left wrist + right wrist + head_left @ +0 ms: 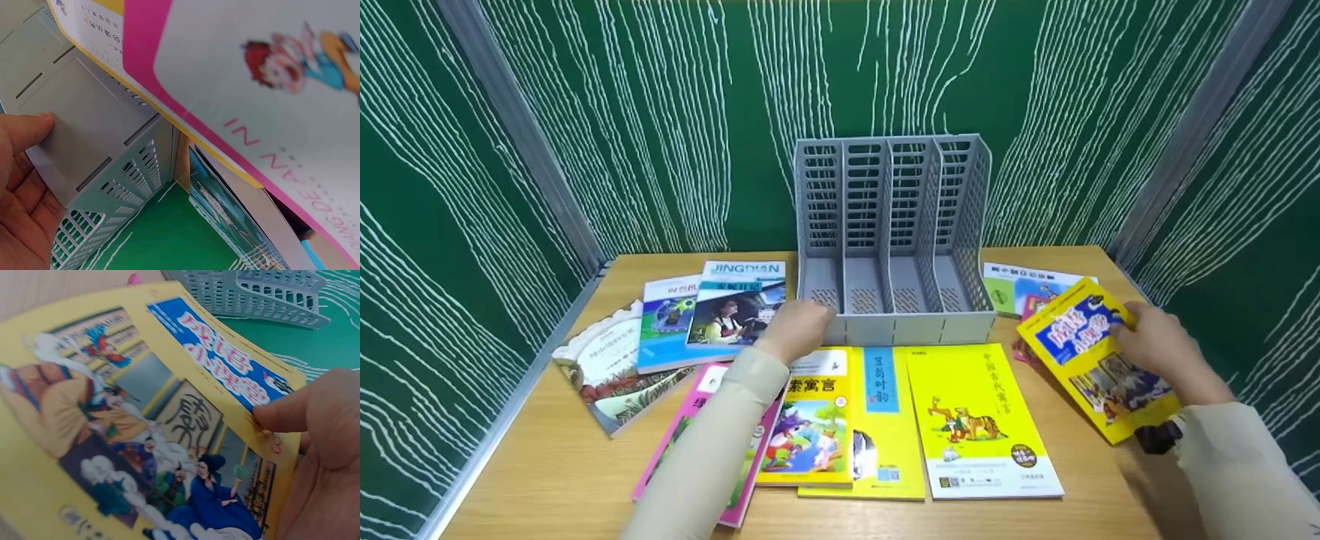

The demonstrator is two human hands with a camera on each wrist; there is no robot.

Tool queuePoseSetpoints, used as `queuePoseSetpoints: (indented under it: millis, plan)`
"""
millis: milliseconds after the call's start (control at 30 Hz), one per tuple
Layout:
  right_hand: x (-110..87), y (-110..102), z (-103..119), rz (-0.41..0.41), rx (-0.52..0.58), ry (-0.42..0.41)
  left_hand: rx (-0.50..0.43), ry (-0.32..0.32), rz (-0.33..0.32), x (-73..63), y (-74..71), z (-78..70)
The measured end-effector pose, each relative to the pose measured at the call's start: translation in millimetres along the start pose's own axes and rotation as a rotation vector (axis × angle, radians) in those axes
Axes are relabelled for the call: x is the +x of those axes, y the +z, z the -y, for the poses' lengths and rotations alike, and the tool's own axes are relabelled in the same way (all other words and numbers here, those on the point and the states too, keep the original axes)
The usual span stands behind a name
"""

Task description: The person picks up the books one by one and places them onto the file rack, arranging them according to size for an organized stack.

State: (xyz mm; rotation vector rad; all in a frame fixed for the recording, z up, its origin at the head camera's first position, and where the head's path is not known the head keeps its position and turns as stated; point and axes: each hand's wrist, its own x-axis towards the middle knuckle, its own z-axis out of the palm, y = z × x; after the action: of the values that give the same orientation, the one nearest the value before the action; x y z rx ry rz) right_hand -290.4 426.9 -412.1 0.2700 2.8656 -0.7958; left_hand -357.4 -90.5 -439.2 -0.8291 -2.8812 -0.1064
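My right grip [1159, 345] holds the yellow book [1099, 360] by its right edge, thumb on the cover near the end of the blue title panel, the other fingers mostly hidden behind it. The book is tilted, over the right side of the bench [1080, 517], with its picture cover facing up toward me. It partly covers a pink book [1030, 306] and overlaps a white-topped book [1003, 291], both beside the rack. A small dark object [1159, 436] sits under my right wrist.

My left grip [799, 330] is closed on the front left corner of the grey rack [945, 328]: the thumb lies on the front panel and the fingers curl in by the panel's edge. The rack stands upright toward the back of the bench, its four compartments side by side and facing me.

To the left of it, three books overlap: a JINGDIAN book [727, 311] on top, a blue book [664, 337] partly under it, and a landscape-covered book [619, 360] lowest. In front, a pink-bordered book [709, 384] lies partly hidden by my left forearm, touching a fable book [810, 442] that overlaps a plain yellow book [896, 442]. Just right of that lies a tiger-covered book [982, 450]. Behind everything is a green wall [660, 112] streaked with white lines.
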Motion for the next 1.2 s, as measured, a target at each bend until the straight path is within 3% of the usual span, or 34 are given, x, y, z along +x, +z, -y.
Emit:
queuePoseSetpoints:
  millis: [333,567,700,933,1200]
  plan:
    - [-14.9,10,36,-0.332,0.091,-0.101,0.008,0.008,-0.005,0.2,1.7,0.8]
    - [-27.4,16,69,-0.538,0.212,-0.221,0.01,0.007,-0.016,-1.0,1.3,0.4]
    - [-33.7,19,81,-0.634,0.282,-0.315,0.043,0.03,-0.06,-2.1,2.2,-0.3]
    - [-38.9,23,101,-0.727,0.391,-0.414,0.052,0.028,-0.04,-3.7,1.7,-2.7]
    - [-42.8,30,123,-0.714,0.529,-0.379,0.044,0.022,-0.013,-4.3,0.8,-2.4]
